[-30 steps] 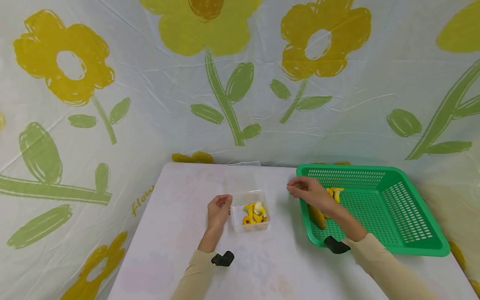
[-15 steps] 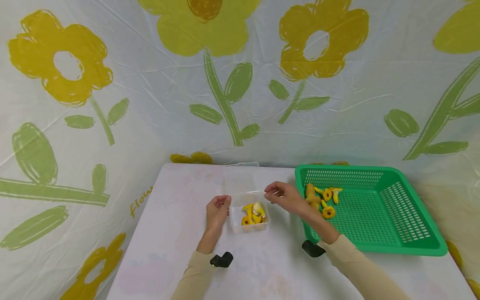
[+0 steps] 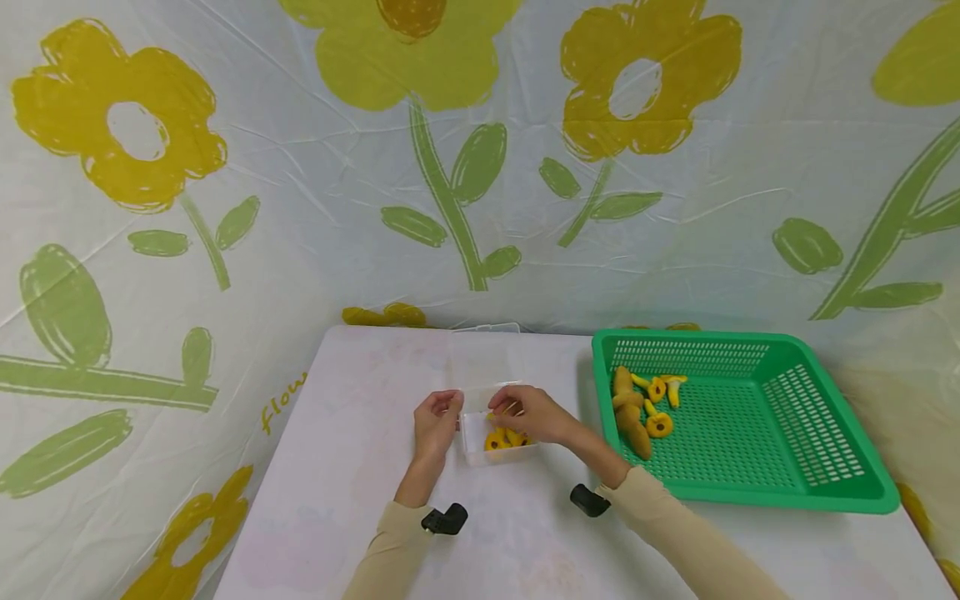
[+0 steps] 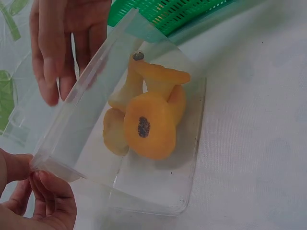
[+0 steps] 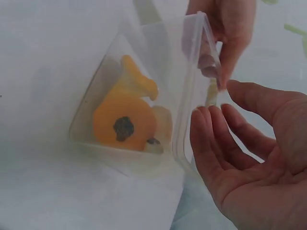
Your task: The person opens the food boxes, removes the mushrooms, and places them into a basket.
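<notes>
A small clear plastic box (image 3: 500,457) stands on the table with its lid folded back. Inside lie several yellow toy mushrooms (image 4: 149,125), one showing a dark patch on its cap. My left hand (image 3: 437,421) pinches the box's left rim between thumb and fingertips, best seen in the left wrist view. Over the box is my right hand (image 3: 534,412), fingers loosely bent and thumb apart, hiding some of the mushrooms in the head view. I see no mushroom in its grasp; a small pale patch shows between its thumb and fingertips in the right wrist view.
A green plastic basket (image 3: 750,500) stands at the right. Along its left side lie several yellow mushrooms (image 3: 659,425) and a larger brown piece (image 3: 632,429). Flower-printed cloth (image 3: 315,167) hangs behind and to the left of the white table (image 3: 330,508).
My right hand has moved left from the basket's edge to over the box, uncovering the pieces in the basket. The left hand stays at the box's rim.
</notes>
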Motion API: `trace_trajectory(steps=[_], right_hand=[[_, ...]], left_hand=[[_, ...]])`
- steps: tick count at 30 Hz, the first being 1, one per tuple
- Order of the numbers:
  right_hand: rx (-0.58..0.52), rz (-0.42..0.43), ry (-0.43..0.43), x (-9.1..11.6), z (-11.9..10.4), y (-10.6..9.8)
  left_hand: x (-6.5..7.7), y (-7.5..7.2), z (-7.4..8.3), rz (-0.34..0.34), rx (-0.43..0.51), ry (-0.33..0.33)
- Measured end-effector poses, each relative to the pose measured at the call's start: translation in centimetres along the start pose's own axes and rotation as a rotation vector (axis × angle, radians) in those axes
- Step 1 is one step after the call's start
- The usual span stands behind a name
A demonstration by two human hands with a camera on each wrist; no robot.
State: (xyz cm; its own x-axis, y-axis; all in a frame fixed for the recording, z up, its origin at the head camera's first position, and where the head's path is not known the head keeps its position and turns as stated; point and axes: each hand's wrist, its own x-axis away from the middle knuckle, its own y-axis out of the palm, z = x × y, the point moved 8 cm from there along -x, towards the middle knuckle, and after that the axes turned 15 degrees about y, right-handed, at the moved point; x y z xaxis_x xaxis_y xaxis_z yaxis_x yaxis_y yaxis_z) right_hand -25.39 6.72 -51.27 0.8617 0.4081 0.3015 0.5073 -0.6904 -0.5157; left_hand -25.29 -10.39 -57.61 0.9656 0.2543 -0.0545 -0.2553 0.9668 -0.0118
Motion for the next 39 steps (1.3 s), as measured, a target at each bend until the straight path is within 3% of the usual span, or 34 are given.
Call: trace_trajectory(steps=[5,11,16,26,32,39], right_hand=[[0.160,-0.036,-0.082,-0.4,-0.9,2.0],[0.304,-0.036,-0.020,-0.4,-1.1,3.1],[0.324,-0.015,0.040,-0.8,-0.9,3.1],[0.092,-0.077,-0.015,-1.0,-0.4,1.0],[-0.070,-0.093,0.046,-0.1,0.0,-1.4],[-0.171,-0.095,0.079,1.3,0.2,-3.6]], left_hand=[[-0.1,-0.1,-0.1,0.010,0.009,0.006],[-0.1,-0.1,-0.2,0.010,0.002,0.000],[0.1,-0.1,-0.1,0.007,-0.015,-0.009],[0.0,-0.2,-0.2,0.005,-0.040,-0.021],[0.0,-0.1,-0.1,0.000,-0.040,-0.026],[0.2,0.0,0.2,-0.012,-0.010,-0.018]])
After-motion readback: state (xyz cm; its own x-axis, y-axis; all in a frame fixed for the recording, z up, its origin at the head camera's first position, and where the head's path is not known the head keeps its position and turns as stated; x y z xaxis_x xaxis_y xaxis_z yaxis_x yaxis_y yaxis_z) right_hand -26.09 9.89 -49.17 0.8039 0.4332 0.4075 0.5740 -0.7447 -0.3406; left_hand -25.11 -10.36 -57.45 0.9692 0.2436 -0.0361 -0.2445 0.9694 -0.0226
